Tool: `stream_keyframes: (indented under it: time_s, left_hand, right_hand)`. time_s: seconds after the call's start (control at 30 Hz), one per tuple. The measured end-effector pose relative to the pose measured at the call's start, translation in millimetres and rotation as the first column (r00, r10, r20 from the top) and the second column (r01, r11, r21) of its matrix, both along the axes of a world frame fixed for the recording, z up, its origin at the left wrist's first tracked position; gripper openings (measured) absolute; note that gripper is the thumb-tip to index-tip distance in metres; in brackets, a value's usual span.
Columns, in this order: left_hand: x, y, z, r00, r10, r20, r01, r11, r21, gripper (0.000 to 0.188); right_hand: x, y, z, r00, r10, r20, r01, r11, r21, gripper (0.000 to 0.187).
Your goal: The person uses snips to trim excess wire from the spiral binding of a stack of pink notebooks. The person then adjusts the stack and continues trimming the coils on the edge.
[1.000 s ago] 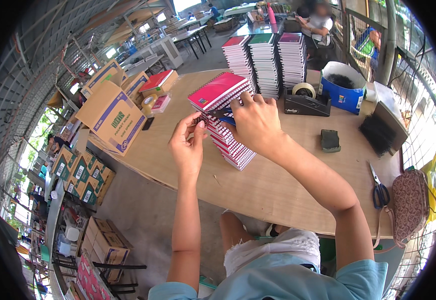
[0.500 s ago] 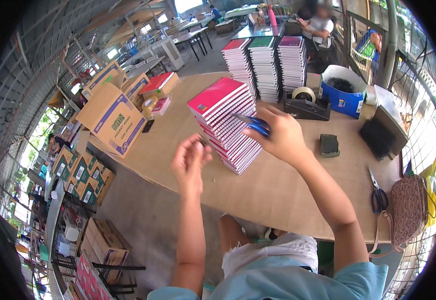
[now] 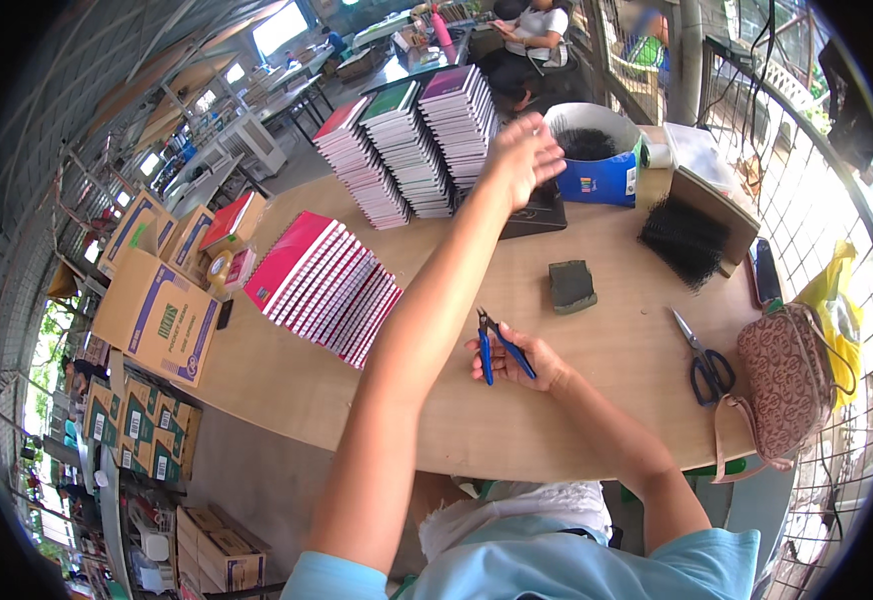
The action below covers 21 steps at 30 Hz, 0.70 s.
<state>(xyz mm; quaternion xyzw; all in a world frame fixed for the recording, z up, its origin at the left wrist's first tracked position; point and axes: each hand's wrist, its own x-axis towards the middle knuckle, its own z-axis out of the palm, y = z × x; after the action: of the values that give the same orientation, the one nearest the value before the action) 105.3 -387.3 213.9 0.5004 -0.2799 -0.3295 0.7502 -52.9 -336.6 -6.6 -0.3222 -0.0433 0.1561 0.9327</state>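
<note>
My left hand [image 3: 529,160] is stretched far across the table, its fingers extended beside the blue container [image 3: 603,180], which holds a tangle of black wire coils [image 3: 585,145]. Nothing shows in that hand. Low over the table, my right hand [image 3: 532,362] holds wire cutters [image 3: 490,345] with blue handles, their handles spread and jaws pointing away from me. Left of my left forearm stands a stack of spiral notebooks [image 3: 332,290] with pink covers. That forearm overlaps the stack's right edge.
Three tall notebook stacks [image 3: 387,150] stand at the back. A tape dispenser [image 3: 537,215] is partly hidden by my left arm. A dark block [image 3: 572,287], black bristle-like wires [image 3: 684,240], scissors [image 3: 707,365] and a patterned bag [image 3: 787,375] lie to the right. Cardboard boxes [image 3: 162,315] stand left.
My left hand has swung from beside the pink notebooks to the blue container. My right hand has drawn back from the stack with the cutters. The view has turned right.
</note>
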Motion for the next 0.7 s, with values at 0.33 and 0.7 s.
stream_keyframes:
  time_s: [0.33, 0.7]
  left_hand:
    - [-98.4, 193.3, 63.9, 0.835, -0.022, 0.55, 0.032, 0.999, -0.009, 0.048]
    - [50.9, 344.0, 61.2, 0.39, 0.065, 0.919, -0.701, 0.668, 0.25, 0.052]
  right_hand:
    - [-7.5, -9.6, 22.2, 0.956, -0.277, 0.096, 0.287, 0.951, -0.112, 0.054]
    - [18.1, 127.8, 169.2, 0.388, -0.077, 0.918, 0.919, -0.037, -0.392, 0.049]
